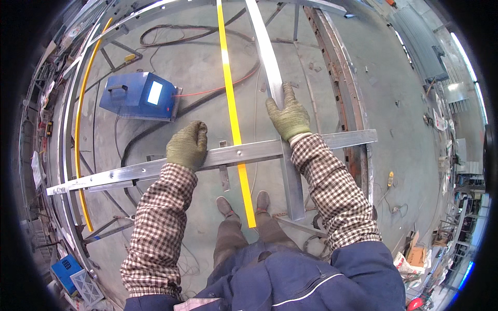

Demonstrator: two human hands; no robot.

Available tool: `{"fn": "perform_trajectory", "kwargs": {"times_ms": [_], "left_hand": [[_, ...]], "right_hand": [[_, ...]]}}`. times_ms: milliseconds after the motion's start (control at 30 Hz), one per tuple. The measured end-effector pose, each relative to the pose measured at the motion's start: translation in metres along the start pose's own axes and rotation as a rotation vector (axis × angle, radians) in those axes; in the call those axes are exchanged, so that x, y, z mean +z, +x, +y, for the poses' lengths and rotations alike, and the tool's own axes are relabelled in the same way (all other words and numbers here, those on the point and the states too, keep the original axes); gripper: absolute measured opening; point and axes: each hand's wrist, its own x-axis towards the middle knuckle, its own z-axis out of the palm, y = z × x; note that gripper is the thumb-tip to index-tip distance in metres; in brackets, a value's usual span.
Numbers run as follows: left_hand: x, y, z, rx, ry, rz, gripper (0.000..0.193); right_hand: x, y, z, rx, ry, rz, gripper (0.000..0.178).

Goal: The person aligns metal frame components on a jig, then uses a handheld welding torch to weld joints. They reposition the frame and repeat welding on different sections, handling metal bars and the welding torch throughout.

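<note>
A silver metal crossbar (239,153) runs left to right in front of me over a metal frame. My left hand (188,145), in a green work glove, is closed just over the bar; whatever its curled fingers hold is hidden. My right hand (288,115), gloved alike, grips a long silver metal tube (265,52), its thumb at the left edge and its index finger stretched along the right. The tube crosses the bar and continues toward me. Left of it, a yellow strip (231,93) lies roughly parallel, also crossing the bar.
A blue machine (136,96) with a lit screen stands on the floor at left, cables and a red hose beside it. Another yellow strip (79,129) follows the left frame rail. A rusty steel rail (345,93) runs along the right. A yellow hand control (390,179) lies farther right.
</note>
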Motion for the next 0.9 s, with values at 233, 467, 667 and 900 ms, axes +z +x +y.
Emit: {"fn": "perform_trajectory", "kwargs": {"times_ms": [233, 467, 667, 900], "left_hand": [[0.006, 0.002, 0.006, -0.018, -0.091, 0.035, 0.036], [0.002, 0.001, 0.011, -0.004, -0.098, -0.026, 0.039], [0.002, 0.000, 0.010, -0.026, -0.120, -0.046, 0.037], [-0.003, -0.001, 0.010, -0.022, -0.086, -0.027, 0.029]], "right_hand": [[-0.008, -0.001, 0.003, 0.040, -0.070, 0.019, 0.087], [-0.013, -0.003, 0.002, 0.051, -0.062, -0.006, 0.088], [0.002, 0.001, 0.012, -0.042, -0.028, 0.069, 0.091], [0.003, 0.000, 0.002, -0.825, -0.195, 0.187, 0.068]]}}
